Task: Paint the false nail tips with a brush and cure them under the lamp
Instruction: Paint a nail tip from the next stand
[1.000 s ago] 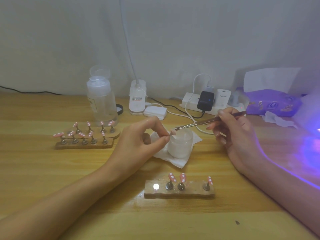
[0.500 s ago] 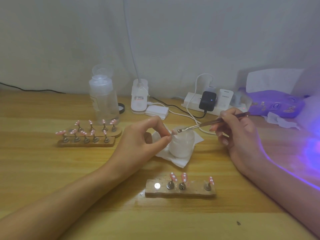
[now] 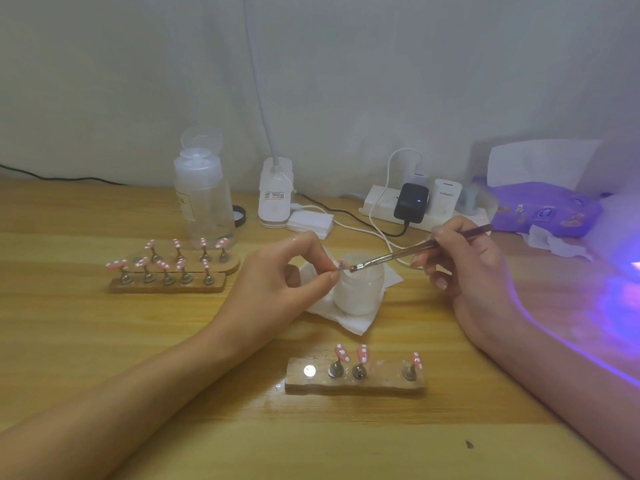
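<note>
left hand: thumb and forefinger pinch one nail tip. The fingertips cover most of it, and only a pale pink edge shows.
right hand: pen grip on the brush, handle pointing to 2 o'clock. The bristles look to be touching the tip, but it's too blurry to be sure.
tip location: held over the frosted jar at the centre of the desk. The jar sits on a tissue; can't tell what's in it.
near block: 6 o'clock of the jar, three dotted pink tips on stands.
far racks: 9 o'clock, more pink tips, too blurry to count.
lamp: 3 o'clock, cut off by the frame edge; only a purple glow shows.
</note>
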`<state>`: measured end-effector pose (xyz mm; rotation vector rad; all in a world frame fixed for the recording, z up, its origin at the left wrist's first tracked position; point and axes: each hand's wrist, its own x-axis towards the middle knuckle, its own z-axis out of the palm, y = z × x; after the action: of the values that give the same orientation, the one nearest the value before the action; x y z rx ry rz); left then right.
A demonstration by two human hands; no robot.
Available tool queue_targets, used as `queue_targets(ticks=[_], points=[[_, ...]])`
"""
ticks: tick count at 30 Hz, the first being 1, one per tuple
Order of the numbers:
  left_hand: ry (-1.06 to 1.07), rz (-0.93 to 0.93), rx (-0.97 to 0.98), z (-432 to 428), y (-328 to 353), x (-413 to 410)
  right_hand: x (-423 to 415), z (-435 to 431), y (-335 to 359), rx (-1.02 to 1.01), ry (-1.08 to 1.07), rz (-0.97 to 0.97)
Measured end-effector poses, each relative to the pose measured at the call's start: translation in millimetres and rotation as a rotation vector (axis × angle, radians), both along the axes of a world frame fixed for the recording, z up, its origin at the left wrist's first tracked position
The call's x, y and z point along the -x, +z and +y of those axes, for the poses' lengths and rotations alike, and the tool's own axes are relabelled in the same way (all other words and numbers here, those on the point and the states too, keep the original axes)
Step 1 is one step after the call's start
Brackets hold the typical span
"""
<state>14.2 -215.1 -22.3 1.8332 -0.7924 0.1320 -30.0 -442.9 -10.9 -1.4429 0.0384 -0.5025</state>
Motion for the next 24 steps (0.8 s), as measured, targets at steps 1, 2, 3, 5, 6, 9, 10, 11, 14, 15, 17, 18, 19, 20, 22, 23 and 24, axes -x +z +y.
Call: queue_targets(ticks=[1,2,3,5,6,9,10,11,14,15,17,18,19,20,22,23,24], points=[[-0.001,0.001,-0.001,0.2,0.2,-0.2,0.1,-0.3,0.2,-0.015,0.0,-0.009],[-0.002,0.0,-0.005,0.2,0.6,-0.4,0.2,-0.1,0.5,-0.02,0.012,-0.022],[-0.001,0.0,-0.007,0.2,0.6,-0.8,0.2,0.2,0.4,-0.01,0.031,-0.032],[0.001,0.006,0.001,0.5,0.2,-1.4,-0.3,0.4,-0.8,0.033,0.048,-0.029],[0.0,0.009,0.004,0.6,0.0,-1.6,-0.4,0.3,-1.2,0.043,0.035,-0.018],[-0.006,0.01,0.01,0.5,-0.5,-1.4,-0.3,-0.2,-1.3,0.016,-0.022,0.001],[-0.007,0.011,0.011,0.6,-0.5,-1.7,0.3,0.4,0.2,-0.004,-0.03,-0.013],[-0.007,0.009,0.009,1.0,-0.7,-2.1,1.1,0.9,2.6,-0.017,-0.037,-0.041],[-0.006,-0.016,-0.008,1.3,-1.6,-2.6,3.8,0.9,15.9,0.134,-0.032,-0.165],[-0.003,-0.021,-0.013,1.4,-1.8,-2.8,4.2,1.6,20.8,0.235,-0.007,-0.196],[0.003,-0.016,-0.017,1.7,-2.3,-3.5,3.6,4.4,26.3,0.436,0.041,-0.214],[0.005,-0.01,-0.017,1.7,-2.6,-4.0,3.3,6.5,26.8,0.511,0.052,-0.206],[0.006,-0.003,-0.016,2.0,-2.7,-4.2,3.2,8.8,26.1,0.559,0.06,-0.196],[0.007,0.002,-0.017,2.2,-2.7,-4.5,3.3,10.8,24.6,0.586,0.068,-0.186],[0.012,0.004,-0.022,2.3,-2.6,-5.1,3.7,13.3,21.1,0.613,0.075,-0.17],[0.017,0.002,-0.028,2.2,-2.6,-5.3,3.6,13.6,19.7,0.619,0.076,-0.158],[0.025,-0.001,-0.033,2.1,-2.8,-5.4,3.1,13.4,18.7,0.619,0.077,-0.142]])
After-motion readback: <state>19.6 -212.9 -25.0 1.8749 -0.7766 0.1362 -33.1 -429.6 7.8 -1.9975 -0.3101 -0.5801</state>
